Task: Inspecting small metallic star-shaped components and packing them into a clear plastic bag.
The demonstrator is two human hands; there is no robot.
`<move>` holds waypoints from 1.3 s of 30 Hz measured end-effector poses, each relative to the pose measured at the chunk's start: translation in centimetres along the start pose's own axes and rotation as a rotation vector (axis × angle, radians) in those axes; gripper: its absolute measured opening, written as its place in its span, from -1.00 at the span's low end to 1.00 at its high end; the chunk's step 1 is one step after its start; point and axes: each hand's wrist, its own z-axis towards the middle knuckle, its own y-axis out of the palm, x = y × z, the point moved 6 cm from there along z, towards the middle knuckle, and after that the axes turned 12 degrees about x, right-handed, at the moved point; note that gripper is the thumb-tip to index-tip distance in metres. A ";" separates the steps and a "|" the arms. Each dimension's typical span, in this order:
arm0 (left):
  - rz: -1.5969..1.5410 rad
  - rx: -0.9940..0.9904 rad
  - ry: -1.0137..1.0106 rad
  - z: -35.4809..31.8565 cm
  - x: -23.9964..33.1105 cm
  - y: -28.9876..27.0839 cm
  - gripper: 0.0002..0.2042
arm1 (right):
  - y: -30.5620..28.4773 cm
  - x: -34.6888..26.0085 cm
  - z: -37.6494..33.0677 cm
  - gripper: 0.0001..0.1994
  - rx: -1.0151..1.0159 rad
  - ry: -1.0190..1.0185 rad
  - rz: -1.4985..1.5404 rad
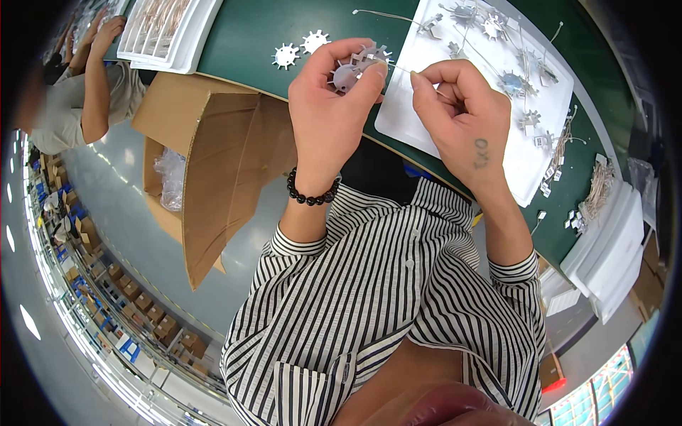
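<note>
My left hand (323, 117), a dark bead bracelet on its wrist, is closed around a grey metal disc with toothed edges (347, 77), gripped between thumb and fingers over the table edge. From that disc a thin wire (401, 69) runs right to my right hand (469, 113). The right thumb and forefinger pinch the wire's end; the other fingers curl in. Beyond my left hand two similar toothed discs (286, 56) lie on the green table (245, 35). Beneath and beyond my right hand, a white tray (405, 113) bears several toothed discs with wires attached (513, 82).
Bundled wires with white connectors (597, 188) lie at the right, near stacked white trays (604, 245). Another white tray (192, 35) with wires stands at the far left. An open cardboard box (220, 156) sits below the table edge. A co-worker's arm (96, 92) shows upper left.
</note>
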 end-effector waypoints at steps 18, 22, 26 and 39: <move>0.339 -0.039 0.512 -1.0 1.9 0.7 -0.76 | 0.9 0.0 0.1 -0.93 -0.089 0.121 0.016; -0.164 -0.154 -0.042 -0.5 1.5 0.1 -0.79 | 0.4 1.4 0.3 -0.92 -0.051 0.235 0.163; 0.081 -0.135 0.109 -0.1 2.2 0.5 -0.79 | 0.3 3.1 0.2 -0.89 -0.065 0.318 0.266; 0.389 -0.179 0.664 -0.7 9.1 6.4 -0.84 | -5.4 4.4 0.2 -0.68 0.067 0.406 0.287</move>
